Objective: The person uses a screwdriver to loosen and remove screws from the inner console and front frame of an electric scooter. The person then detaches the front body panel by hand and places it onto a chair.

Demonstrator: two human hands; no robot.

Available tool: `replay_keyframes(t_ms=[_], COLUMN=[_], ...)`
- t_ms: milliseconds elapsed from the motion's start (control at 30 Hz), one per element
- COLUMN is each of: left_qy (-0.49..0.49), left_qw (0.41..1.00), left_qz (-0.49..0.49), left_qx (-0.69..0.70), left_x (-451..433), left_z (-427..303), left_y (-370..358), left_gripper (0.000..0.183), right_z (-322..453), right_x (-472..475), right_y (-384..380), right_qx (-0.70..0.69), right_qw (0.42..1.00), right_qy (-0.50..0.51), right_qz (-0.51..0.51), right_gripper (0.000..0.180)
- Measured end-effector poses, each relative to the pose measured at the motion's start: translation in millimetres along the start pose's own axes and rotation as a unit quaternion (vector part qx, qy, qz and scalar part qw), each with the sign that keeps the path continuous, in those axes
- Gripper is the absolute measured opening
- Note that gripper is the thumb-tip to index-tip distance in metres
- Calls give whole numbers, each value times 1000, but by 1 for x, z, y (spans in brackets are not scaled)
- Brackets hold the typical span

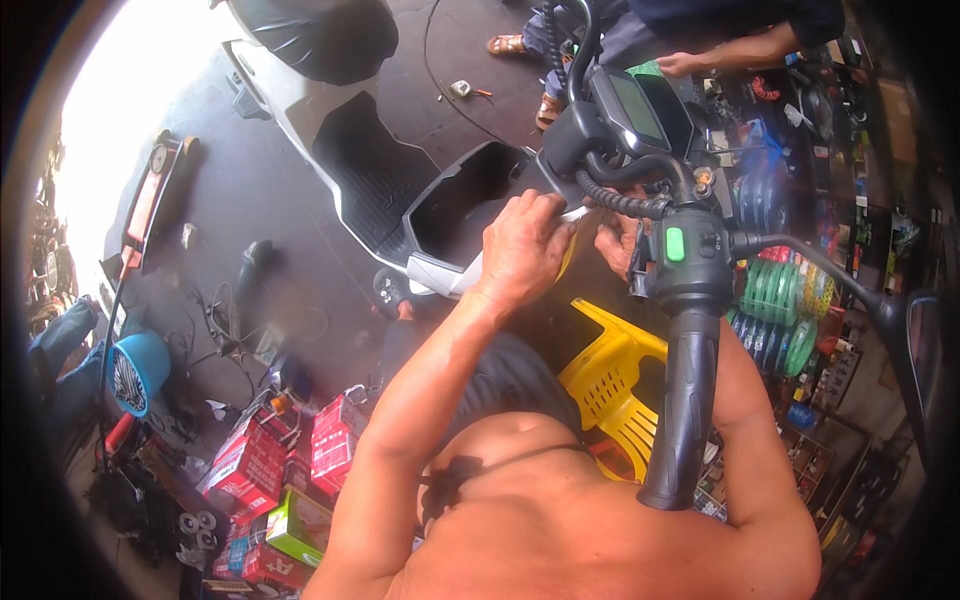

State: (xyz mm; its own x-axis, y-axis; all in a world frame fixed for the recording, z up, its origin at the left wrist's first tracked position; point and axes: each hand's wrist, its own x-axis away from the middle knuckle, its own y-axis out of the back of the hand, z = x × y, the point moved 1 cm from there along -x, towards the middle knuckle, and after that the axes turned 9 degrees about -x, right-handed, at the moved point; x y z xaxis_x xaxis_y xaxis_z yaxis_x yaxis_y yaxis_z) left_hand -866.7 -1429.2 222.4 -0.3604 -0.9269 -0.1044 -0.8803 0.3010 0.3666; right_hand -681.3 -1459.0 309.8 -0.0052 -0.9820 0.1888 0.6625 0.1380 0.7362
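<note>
An electric scooter stands before me, its black handlebar grip (684, 405) reaching towards my chest, with a switch housing (694, 255) bearing a green button. Below the display (634, 109), my left hand (525, 244) rests with bent fingers at the edge of the white front panel (450, 276). Behind the handlebar and a spiral-wrapped cable (619, 201), my right hand (616, 241) is partly hidden at the same panel's other side. A yellow edge shows between the hands. Whether either hand grips the panel is unclear. The scooter's dark footboard (379, 180) lies to the left.
A yellow plastic chair (611, 375) is close below the handlebar. Another person's hand (679, 64) and sandalled feet are beyond the scooter. Red boxes (251, 465), a blue bucket (140, 371) and a floor jack (150, 199) stand left. Coiled goods (772, 289) fill the right; a brake lever and mirror jut there.
</note>
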Motion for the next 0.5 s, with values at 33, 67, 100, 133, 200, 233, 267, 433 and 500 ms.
replay_keyframes(t_ms=[33,67,100,133,200,233,267,433,500], left_qy=[1,-11,-18,-27,-42,-47,-53,-65,-27], left_qw=[1000,1000,999,999,999,998,998,996,999], left_qz=[-8,-17,-21,-15,-12,-12,-6,-20,10], left_qx=[-7,-16,-26,-36,-32,-31,-35,-57,-16], left_x=[0,0,0,0,0,0,0,0,1], left_z=[0,1,1,3,7,8,8,6,11], left_y=[-1,-1,-2,-2,0,1,1,3,7], left_gripper=[27,27,27,27,26,26,26,27,28], right_z=[0,0,1,2,4,4,3,-6,-10], right_x=[-1,-2,-4,-5,-6,-6,-7,-6,-5], right_y=[2,2,3,3,4,5,6,6,4], right_qx=[10,18,24,31,41,46,49,93,147], right_qw=[1000,1000,1000,999,999,998,998,994,985], right_qy=[3,7,11,17,22,22,23,53,90], right_qz=[6,10,14,18,22,26,29,28,21], right_gripper=[39,39,39,38,38,38,38,37,37])
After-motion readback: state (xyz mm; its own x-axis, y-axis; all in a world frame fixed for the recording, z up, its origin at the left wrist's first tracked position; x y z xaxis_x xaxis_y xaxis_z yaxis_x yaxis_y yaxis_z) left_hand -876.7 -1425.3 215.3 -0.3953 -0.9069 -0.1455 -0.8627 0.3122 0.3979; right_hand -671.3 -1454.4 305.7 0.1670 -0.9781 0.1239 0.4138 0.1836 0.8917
